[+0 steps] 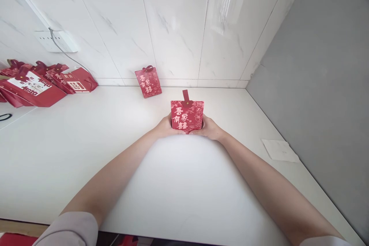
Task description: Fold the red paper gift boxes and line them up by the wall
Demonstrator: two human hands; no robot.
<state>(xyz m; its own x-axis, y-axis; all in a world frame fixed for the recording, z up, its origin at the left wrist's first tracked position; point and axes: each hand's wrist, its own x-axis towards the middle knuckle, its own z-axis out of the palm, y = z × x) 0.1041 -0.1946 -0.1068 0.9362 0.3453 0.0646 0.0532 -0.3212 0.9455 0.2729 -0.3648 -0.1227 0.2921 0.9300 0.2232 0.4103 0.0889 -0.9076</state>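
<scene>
A red gift box (195, 113) with pink floral print and pale Chinese characters is held upright between both hands, over the white tabletop. A dark red strap with a flower-shaped clasp sticks up from its top edge. My left hand (167, 126) grips its left side and my right hand (210, 127) its right side, thumbs near the bottom front edge. The fingers behind the box are hidden. Beyond it to the left, a similar red box (149, 82) with a ribbon loop stands near the tiled wall.
Several red gift boxes (43, 88) are grouped at the far left, below a wall socket (56, 41) with a grey cable. A white paper sheet (280, 150) lies at the right by the grey panel (319, 84). The white table (184, 192) meets marbled tiles at the back.
</scene>
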